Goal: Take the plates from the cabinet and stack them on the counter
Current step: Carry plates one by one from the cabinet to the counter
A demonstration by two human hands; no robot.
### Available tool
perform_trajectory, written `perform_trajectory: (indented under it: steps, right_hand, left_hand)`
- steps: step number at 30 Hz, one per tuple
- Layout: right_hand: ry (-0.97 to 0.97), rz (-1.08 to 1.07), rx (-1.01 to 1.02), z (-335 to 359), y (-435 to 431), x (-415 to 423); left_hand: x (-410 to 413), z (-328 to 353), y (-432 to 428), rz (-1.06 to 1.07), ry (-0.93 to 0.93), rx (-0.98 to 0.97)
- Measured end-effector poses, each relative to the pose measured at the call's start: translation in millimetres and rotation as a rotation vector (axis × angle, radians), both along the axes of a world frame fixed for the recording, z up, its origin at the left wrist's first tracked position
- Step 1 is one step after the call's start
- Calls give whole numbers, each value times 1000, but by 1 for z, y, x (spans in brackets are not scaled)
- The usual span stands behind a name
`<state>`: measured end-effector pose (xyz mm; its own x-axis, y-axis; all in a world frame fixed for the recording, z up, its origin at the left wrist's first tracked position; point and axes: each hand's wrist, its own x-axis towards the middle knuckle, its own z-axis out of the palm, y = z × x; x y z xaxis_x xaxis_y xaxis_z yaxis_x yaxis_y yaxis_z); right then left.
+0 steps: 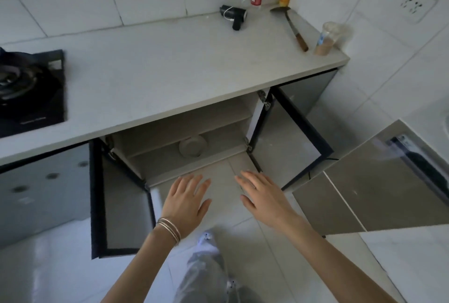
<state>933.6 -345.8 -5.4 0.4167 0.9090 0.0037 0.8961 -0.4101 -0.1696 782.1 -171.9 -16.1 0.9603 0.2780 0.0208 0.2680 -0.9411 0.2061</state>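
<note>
both hands, left hand (187, 199) and right hand (263, 194), were spread flat and empty before the open cabinet (170, 130); advised gripping the plates (193, 146) by opposite rims.

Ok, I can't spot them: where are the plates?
Head view: the plates sit on a shelf inside the open cabinet, towards its right, below the counter.
</note>
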Motion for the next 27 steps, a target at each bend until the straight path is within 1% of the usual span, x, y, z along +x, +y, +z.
perform_trajectory:
  steps: [9,15,20,27]
  right_hand:
    - [10,106,14,-22,86,66]
    - [64,153,16,-70,133,104]
    - [66,185,21,-143,153,132]
    - [61,206,89,-301,186,175]
  left_hand:
    - [45,-34,62,102,38,-33]
    - [81,-77,94,107,22,-17]
    - [106,-144,110,136,1,2]
    - [136,-300,142,205,-10,41]
